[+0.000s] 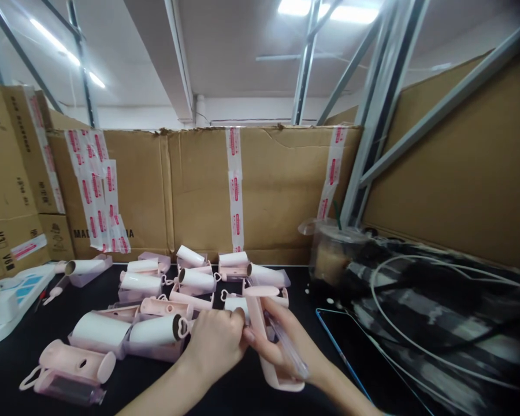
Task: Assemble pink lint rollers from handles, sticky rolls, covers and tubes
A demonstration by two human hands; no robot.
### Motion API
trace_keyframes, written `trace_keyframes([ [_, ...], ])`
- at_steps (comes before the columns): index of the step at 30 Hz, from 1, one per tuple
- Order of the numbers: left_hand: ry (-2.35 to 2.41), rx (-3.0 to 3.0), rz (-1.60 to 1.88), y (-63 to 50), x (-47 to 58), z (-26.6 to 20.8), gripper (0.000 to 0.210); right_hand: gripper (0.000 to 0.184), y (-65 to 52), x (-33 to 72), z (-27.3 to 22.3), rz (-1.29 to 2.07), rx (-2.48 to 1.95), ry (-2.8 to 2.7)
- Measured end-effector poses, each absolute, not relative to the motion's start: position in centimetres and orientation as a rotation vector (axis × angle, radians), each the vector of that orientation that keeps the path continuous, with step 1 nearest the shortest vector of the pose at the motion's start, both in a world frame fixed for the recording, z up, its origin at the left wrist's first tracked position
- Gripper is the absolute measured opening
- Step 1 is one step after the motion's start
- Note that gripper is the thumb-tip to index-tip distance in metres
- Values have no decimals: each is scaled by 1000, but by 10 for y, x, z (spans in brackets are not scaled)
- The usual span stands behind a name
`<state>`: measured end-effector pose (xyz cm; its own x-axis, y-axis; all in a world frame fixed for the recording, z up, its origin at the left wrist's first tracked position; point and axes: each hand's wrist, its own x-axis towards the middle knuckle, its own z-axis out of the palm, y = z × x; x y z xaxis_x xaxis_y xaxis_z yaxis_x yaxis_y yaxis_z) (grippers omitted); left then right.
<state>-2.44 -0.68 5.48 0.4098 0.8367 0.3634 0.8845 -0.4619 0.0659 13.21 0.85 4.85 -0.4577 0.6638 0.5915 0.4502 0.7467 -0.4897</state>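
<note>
My right hand (286, 335) is wrapped round a pale pink lint roller case (256, 312), a long half-round shell held tilted. A clear, purple-tinted plastic cover (289, 346) lies between the same hand's fingers. Close by on the left, my left hand (219, 338) is closed, its fingertips against the case's edge near my right thumb; what it pinches is hidden. Left of my hands lie white paper rolls (100, 328) on tinted covers, beside pink shells with heart-shaped loops. At front left, a pink shell (75, 361) rests against a tinted cover (69, 387).
Cardboard walls (199, 190) stand behind and at both sides. At the right are a phone or tablet (364, 352), a lidded drink cup (329, 254), a dark patterned bundle (416, 312) and a white cable. A white power strip (26, 289) sits far left on the black table.
</note>
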Motion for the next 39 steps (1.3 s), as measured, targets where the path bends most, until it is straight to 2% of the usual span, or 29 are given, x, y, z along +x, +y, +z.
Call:
trace_keyframes([
  [7,-1435,-2758,-551,-7,-17,60,20,22,11,151,48,276,-591,-2181],
  [14,-1261,-3081,-883,-3,-29,53,12,23,14,147,71,267,-485,-2448],
  [19,-1312,-3083,-1066,-4,-31,45,15,17,1,137,87,183,-741,-2531],
  [23,-1318,-2723,-1010,3,-29,29,14,11,-11,128,80,70,-934,-2408],
  [26,-1301,-2661,-1005,8,-28,21,17,12,-11,126,72,92,-976,-2332],
  [30,-1235,-2788,-936,5,-27,21,11,5,-6,136,70,114,-694,-2486],
  [34,-1070,-3042,-736,0,-23,28,8,8,-7,147,76,32,-502,-2614],
  [39,-1180,-2874,-821,2,-16,35,14,6,-15,145,79,116,-799,-2437],
])
